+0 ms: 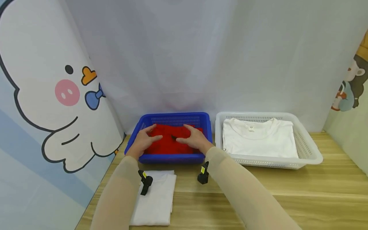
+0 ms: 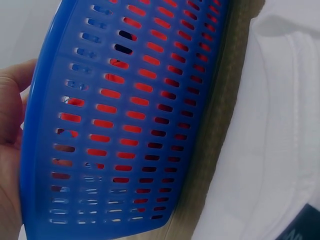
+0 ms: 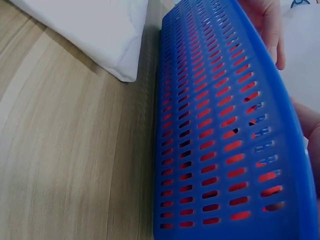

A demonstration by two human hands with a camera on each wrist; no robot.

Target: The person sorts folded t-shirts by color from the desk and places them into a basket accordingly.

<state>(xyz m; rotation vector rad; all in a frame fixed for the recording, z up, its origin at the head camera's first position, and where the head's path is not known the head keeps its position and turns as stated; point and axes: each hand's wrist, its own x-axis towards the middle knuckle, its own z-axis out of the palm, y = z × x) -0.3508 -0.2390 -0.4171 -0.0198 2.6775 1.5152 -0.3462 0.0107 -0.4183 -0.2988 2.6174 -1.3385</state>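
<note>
Red folded clothing (image 1: 169, 140) lies in a blue plastic basket (image 1: 172, 158) with slotted walls. My left hand (image 1: 142, 140) reaches over the basket's left part, thumb and fingers spread apart at the red clothing. Opposite it, my right hand (image 1: 196, 139) hovers at the right part in a similar spread pose. Whether either hand touches the fabric cannot be made out. A small dark mark (image 1: 174, 137) shows on the red clothing. From the left wrist, the blue wall hides most of the left hand (image 2: 12, 115); the right wrist view likewise shows only parts of the hands.
A white basket (image 1: 311, 156) stands to the right, holding a folded white T-shirt (image 1: 258, 140). On the wooden table (image 1: 218, 207), a folded white garment (image 1: 156, 201) lies in front of the blue basket, partly under my left forearm. A white curtain (image 1: 172, 57) hangs behind.
</note>
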